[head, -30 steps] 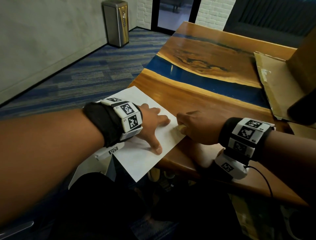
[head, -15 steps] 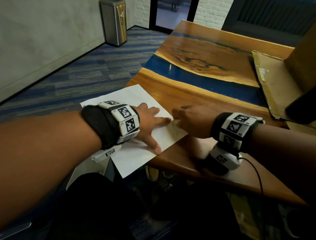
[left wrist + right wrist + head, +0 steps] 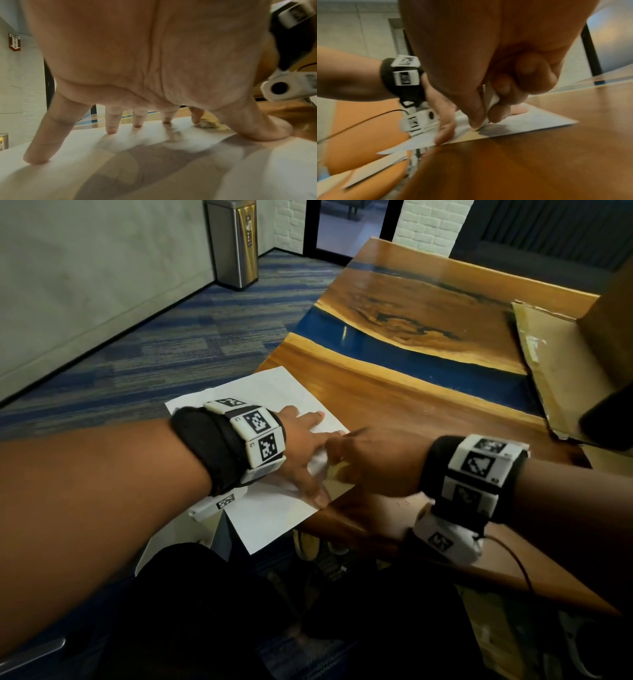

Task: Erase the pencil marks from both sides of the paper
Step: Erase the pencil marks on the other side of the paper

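Observation:
A white sheet of paper point(image 3: 270, 392) lies on the near left corner of the wooden table point(image 3: 428, 405), part of it hanging past the edge. My left hand point(image 3: 305, 446) presses on it with fingers spread and straight point(image 3: 111, 127). My right hand point(image 3: 373, 460) pinches a pale eraser point(image 3: 489, 106) between thumb and fingers, its tip down on the paper's right edge, just beside my left thumb point(image 3: 445, 128). In the left wrist view the paper point(image 3: 154, 169) fills the foreground, with the eraser point(image 3: 208, 123) beyond the fingers. No pencil marks can be made out.
Flattened cardboard point(image 3: 561, 364) lies on the table's far right, next to an upright brown box point(image 3: 613, 313). A blue resin strip point(image 3: 411, 354) crosses the tabletop. A metal bin point(image 3: 234, 241) stands on the carpet by the wall. The table edge runs close under my hands.
My right hand with the eraser has slid left along the paper's right edge, closer to my left hand. The left hand stays pressed on the sheet.

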A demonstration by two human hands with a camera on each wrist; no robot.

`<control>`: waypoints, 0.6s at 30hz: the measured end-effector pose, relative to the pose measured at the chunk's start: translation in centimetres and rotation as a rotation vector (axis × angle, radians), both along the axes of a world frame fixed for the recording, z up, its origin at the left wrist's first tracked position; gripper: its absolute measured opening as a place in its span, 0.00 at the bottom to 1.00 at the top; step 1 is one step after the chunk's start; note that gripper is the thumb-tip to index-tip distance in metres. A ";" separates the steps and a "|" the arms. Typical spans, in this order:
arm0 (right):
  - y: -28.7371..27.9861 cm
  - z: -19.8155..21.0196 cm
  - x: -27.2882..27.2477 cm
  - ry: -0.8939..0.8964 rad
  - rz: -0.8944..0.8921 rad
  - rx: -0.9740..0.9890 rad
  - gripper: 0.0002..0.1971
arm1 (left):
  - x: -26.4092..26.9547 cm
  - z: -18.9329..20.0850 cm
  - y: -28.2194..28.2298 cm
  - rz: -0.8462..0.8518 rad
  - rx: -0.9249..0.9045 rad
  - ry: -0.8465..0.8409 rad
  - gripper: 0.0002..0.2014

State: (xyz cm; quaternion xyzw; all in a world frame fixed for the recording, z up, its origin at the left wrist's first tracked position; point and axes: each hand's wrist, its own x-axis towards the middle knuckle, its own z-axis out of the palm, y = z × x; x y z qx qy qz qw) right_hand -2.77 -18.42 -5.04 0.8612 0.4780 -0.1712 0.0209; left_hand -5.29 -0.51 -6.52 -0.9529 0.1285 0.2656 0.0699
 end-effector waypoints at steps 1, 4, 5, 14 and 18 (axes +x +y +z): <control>-0.3 0.3 1.2 -0.021 -0.060 -0.031 0.11 | 0.0 0.1 -0.2 -0.007 0.013 -0.005 0.63; -1.6 0.7 2.5 -0.086 -0.159 -0.074 0.11 | -0.1 0.4 -0.7 -0.030 0.048 -0.021 0.59; -1.7 0.7 1.8 -0.077 -0.116 -0.054 0.12 | -0.1 0.4 -0.8 -0.027 0.049 -0.017 0.58; -2.8 0.3 1.4 -0.108 -0.093 -0.037 0.12 | 0.0 1.0 -1.5 -0.022 0.115 -0.034 0.60; -2.8 0.3 -0.1 -0.029 0.052 -0.044 0.10 | 0.1 1.2 -1.9 -0.014 0.125 -0.033 0.61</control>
